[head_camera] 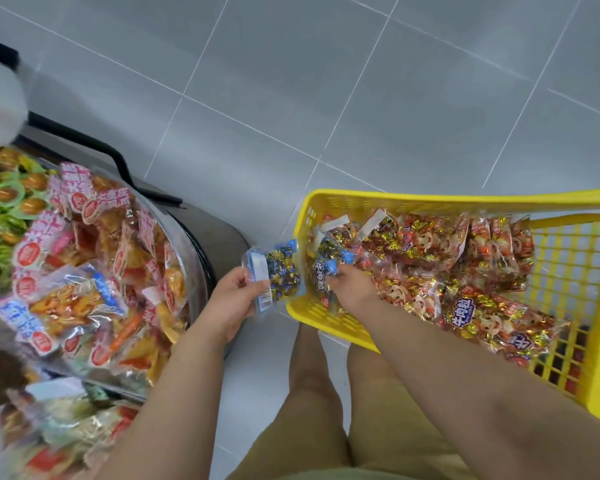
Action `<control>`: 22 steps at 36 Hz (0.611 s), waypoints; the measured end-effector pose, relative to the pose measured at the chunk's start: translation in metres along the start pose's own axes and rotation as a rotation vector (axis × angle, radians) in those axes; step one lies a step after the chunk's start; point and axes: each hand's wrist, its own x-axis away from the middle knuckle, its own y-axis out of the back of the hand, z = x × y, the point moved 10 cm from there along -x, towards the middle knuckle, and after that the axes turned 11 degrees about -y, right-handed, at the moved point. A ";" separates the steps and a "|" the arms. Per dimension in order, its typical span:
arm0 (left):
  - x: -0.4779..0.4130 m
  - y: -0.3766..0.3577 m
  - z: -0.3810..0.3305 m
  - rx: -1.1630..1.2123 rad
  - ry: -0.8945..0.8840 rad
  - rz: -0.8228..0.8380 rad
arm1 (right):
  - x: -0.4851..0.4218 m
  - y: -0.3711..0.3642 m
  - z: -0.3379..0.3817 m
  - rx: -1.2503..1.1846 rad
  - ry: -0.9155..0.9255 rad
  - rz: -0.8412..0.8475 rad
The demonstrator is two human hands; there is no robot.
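My left hand (pixel 234 299) grips a clear bag of blue-and-gold wrapped candies (pixel 274 271), held just outside the left wall of a yellow plastic basket (pixel 413 199). My right hand (pixel 352 284) reaches into the basket's left end, its fingers curled round a second blue-labelled candy bag (pixel 324 268). Red-and-gold candy bags (pixel 465 258) fill the rest of the basket's left and middle.
A round display bin (pixel 194 251) at the left holds several snack packets with pink and red labels (pixel 84 258). Green-ringed snacks (pixel 4 209) lie further left. Grey floor tiles (pixel 326 81) spread above. My legs in khaki shorts stand below the basket.
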 end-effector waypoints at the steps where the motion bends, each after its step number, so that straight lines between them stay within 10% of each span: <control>1: 0.000 -0.002 -0.001 0.031 0.000 0.008 | 0.002 0.005 -0.003 -0.024 -0.005 -0.036; 12: -0.004 -0.017 -0.025 0.241 -0.016 0.076 | 0.049 0.110 -0.015 -0.803 0.077 -0.164; 22: -0.007 -0.014 -0.043 0.372 -0.038 0.142 | 0.067 0.111 0.042 -0.726 0.228 -0.081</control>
